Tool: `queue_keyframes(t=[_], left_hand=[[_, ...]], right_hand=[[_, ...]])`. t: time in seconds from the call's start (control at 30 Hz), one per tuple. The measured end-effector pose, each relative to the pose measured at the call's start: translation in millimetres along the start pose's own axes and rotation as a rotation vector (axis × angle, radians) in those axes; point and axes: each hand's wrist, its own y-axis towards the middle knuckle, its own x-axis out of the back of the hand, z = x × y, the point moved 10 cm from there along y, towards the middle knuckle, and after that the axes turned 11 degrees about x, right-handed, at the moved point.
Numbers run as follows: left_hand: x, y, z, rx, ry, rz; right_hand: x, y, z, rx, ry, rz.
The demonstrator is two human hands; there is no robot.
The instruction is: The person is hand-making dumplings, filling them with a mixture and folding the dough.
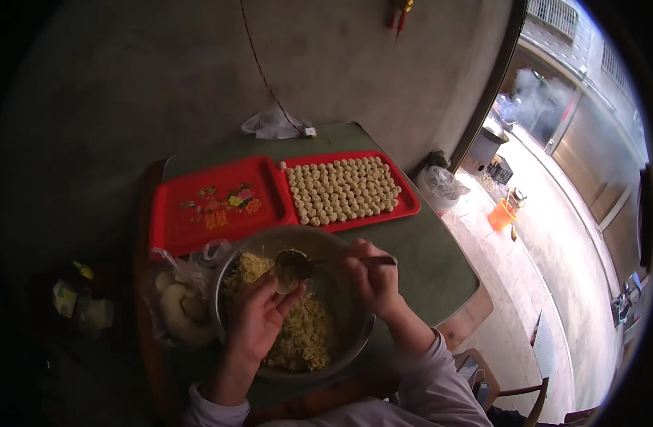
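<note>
My right hand (373, 277) is closed round the handle of a metal ladle (294, 263), whose dark round bowl is over a large steel basin (348, 338). Directly beneath the ladle, the fingers of my left hand (259, 320) curl round a small pale roundish thing. It is partly covered, so I cannot make out what it is. Crumbly yellowish filling (298, 334) lies in the basin below both hands. Behind the basin, a red tray (410, 203) bears several rows of small pale balls. To its left lies another red tray (173, 220) with a printed flower pattern.
A clear plastic bag (181, 302) of pale, thick pieces leans against the basin's left side. Everything stands on a green-topped table (437, 260). A crumpled bag (273, 124) and a cord plug lie by the wall. On the right are a chair (476, 366) and an orange bucket (502, 214).
</note>
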Motion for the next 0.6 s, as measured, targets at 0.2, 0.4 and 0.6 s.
queue_keyframes(t=[0.2,0.4,0.6], left_hand=[[-0.4,1.3,2.6,0.002,-0.029,0.008],[10.1,9.3,7.7,0.022,-0.039,0.017],[3.0,9.5,1.6,-0.007,-0.019,0.009]], right_hand=[[-23.0,0.3,61.9,0.549,-0.236,0.202],[-35.0,-9.3,75.1,0.709,-0.317,0.282],[-36.1,-10.0,77.1,0.736,-0.306,0.286]])
